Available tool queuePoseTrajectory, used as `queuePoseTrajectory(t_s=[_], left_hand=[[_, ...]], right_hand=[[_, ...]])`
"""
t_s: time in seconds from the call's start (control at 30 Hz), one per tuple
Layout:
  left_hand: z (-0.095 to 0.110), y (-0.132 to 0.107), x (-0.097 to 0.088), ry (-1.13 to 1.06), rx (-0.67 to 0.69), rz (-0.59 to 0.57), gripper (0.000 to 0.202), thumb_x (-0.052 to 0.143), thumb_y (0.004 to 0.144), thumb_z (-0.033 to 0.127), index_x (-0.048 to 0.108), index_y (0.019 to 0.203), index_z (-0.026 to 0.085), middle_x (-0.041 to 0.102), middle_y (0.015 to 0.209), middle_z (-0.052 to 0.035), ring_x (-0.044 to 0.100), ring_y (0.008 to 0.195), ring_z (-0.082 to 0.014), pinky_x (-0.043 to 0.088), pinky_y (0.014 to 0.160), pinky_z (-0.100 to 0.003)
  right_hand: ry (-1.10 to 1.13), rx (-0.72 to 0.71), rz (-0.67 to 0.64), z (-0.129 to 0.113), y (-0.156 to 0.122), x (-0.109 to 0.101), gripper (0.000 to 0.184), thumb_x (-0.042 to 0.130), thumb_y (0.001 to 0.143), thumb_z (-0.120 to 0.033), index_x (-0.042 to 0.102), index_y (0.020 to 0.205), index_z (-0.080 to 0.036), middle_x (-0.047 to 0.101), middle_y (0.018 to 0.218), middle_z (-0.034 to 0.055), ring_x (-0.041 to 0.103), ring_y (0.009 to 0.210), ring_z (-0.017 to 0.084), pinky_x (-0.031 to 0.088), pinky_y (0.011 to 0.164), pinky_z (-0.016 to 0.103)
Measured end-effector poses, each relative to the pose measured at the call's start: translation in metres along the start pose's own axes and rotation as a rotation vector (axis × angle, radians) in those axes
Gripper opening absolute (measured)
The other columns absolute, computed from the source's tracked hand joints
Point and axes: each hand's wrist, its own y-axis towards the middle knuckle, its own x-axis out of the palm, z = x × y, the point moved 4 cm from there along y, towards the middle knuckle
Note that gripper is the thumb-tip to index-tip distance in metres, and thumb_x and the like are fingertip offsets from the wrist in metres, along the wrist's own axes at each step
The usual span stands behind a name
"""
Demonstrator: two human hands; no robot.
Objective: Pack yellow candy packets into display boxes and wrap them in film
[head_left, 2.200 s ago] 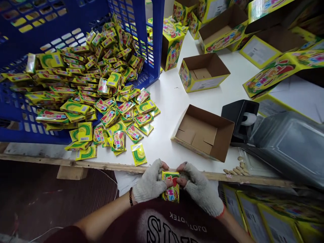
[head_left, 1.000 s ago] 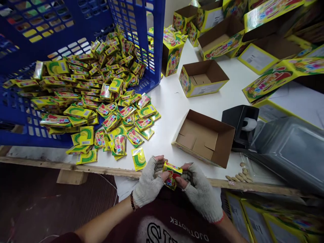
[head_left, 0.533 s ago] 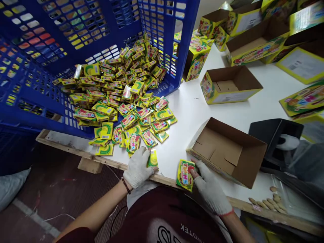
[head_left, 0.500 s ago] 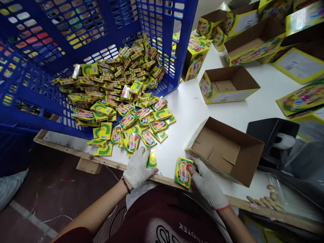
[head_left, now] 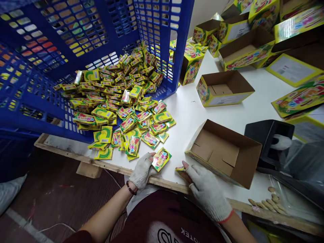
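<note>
My left hand [head_left: 142, 172], in a white fingerless glove, grips a small yellow-green candy box [head_left: 161, 159] with its printed front turned up. In my right hand [head_left: 206, 187], gloved alike, another small candy box [head_left: 180, 169] is tipped so that mostly its narrow edge shows; the fingers partly hide it. Beyond my left hand, a heap of the same small boxes [head_left: 131, 123] spills from a tipped blue crate [head_left: 181, 50] onto the white table [head_left: 174, 141]. Just right of my right hand stands an open cardboard display box [head_left: 222, 152], with only flaps visible inside.
Another open display box [head_left: 225, 88] stands farther back, and several more pile up at the back right. A black tape dispenser [head_left: 269, 143] sits right of the near box. Peanuts in shells [head_left: 270, 204] lie by the wooden table edge [head_left: 172, 185].
My left hand has lifted a candy box from the near edge of the heap and turned it face up. My right hand has tilted its box onto its edge.
</note>
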Motion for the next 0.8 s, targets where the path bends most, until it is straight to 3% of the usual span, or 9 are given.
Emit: queuePoseTrajectory(t_s=[0.07, 0.17, 0.33, 0.43, 0.53, 0.63, 0.7, 0.8], left_hand=[[0.000, 0.002, 0.001, 0.003, 0.008, 0.020, 0.050, 0.047, 0.093, 0.045, 0.054, 0.132, 0.014, 0.069, 0.118, -0.0126, 0.067, 0.105, -0.0246, 0.056, 0.089, -0.040], [0.008, 0.004, 0.000, 0.194, 0.135, 0.046, 0.050, 0.052, 0.089, 0.047, 0.059, 0.126, 0.014, 0.066, 0.126, -0.0134, 0.063, 0.114, -0.0254, 0.051, 0.100, -0.039], [0.016, 0.011, 0.003, 0.311, 0.139, -0.061, 0.040, 0.052, 0.089, 0.042, 0.063, 0.115, 0.015, 0.071, 0.110, -0.0089, 0.066, 0.100, -0.0226, 0.053, 0.091, -0.036], [0.016, 0.014, 0.013, 0.318, 0.112, -0.119, 0.032, 0.054, 0.086, 0.034, 0.063, 0.110, 0.015, 0.071, 0.100, -0.0060, 0.066, 0.092, -0.0204, 0.054, 0.084, -0.033], [0.016, 0.009, 0.030, 0.394, 0.187, -0.216, 0.030, 0.058, 0.081, 0.027, 0.063, 0.109, 0.017, 0.071, 0.100, -0.0032, 0.065, 0.091, -0.0187, 0.053, 0.084, -0.031], [0.024, 0.005, 0.039, 0.611, 0.336, -0.304, 0.030, 0.056, 0.085, 0.022, 0.063, 0.114, 0.019, 0.072, 0.102, -0.0023, 0.067, 0.092, -0.0172, 0.053, 0.084, -0.027], [0.035, 0.011, 0.031, 0.895, 0.438, -0.224, 0.027, 0.051, 0.091, 0.019, 0.063, 0.115, 0.020, 0.072, 0.105, -0.0042, 0.067, 0.095, -0.0178, 0.053, 0.086, -0.028], [0.061, 0.035, 0.005, 1.254, 0.529, -0.058, 0.028, 0.043, 0.093, 0.012, 0.064, 0.110, 0.019, 0.067, 0.117, -0.0102, 0.060, 0.111, -0.0235, 0.048, 0.100, -0.038]], right_hand=[[-0.047, 0.050, -0.074, 0.004, -0.002, 0.008, 0.058, 0.047, 0.078, -0.012, 0.060, 0.134, -0.014, 0.074, 0.102, 0.0152, 0.067, 0.089, 0.028, 0.053, 0.079, 0.039], [0.034, 0.160, -0.154, 0.010, -0.005, 0.008, 0.038, 0.045, 0.084, -0.018, 0.067, 0.116, -0.016, 0.074, 0.100, 0.0131, 0.067, 0.087, 0.027, 0.051, 0.077, 0.037], [0.216, 0.093, -0.208, -0.005, 0.000, -0.020, 0.021, 0.046, 0.087, -0.020, 0.066, 0.092, -0.021, 0.070, 0.090, 0.0062, 0.063, 0.083, 0.022, 0.049, 0.078, 0.034], [0.178, -0.021, -0.196, -0.018, 0.013, -0.030, 0.018, 0.047, 0.084, -0.014, 0.064, 0.088, -0.020, 0.067, 0.110, 0.0120, 0.060, 0.108, 0.026, 0.047, 0.094, 0.040], [0.106, -0.143, -0.179, -0.027, 0.022, -0.027, 0.020, 0.053, 0.079, -0.010, 0.065, 0.092, -0.020, 0.060, 0.129, 0.0149, 0.045, 0.132, 0.030, 0.038, 0.108, 0.045], [0.028, -0.161, -0.240, -0.030, 0.024, -0.012, 0.020, 0.054, 0.078, -0.008, 0.063, 0.091, -0.020, 0.067, 0.106, 0.0108, 0.060, 0.102, 0.025, 0.047, 0.088, 0.037], [-0.045, -0.158, -0.268, -0.029, 0.021, 0.000, 0.022, 0.051, 0.079, -0.007, 0.063, 0.093, -0.019, 0.067, 0.093, 0.0077, 0.059, 0.082, 0.021, 0.045, 0.074, 0.033], [-0.147, -0.183, -0.256, -0.029, 0.017, 0.011, 0.039, 0.052, 0.079, -0.004, 0.063, 0.115, -0.017, 0.068, 0.100, 0.0102, 0.061, 0.087, 0.023, 0.045, 0.077, 0.034]])
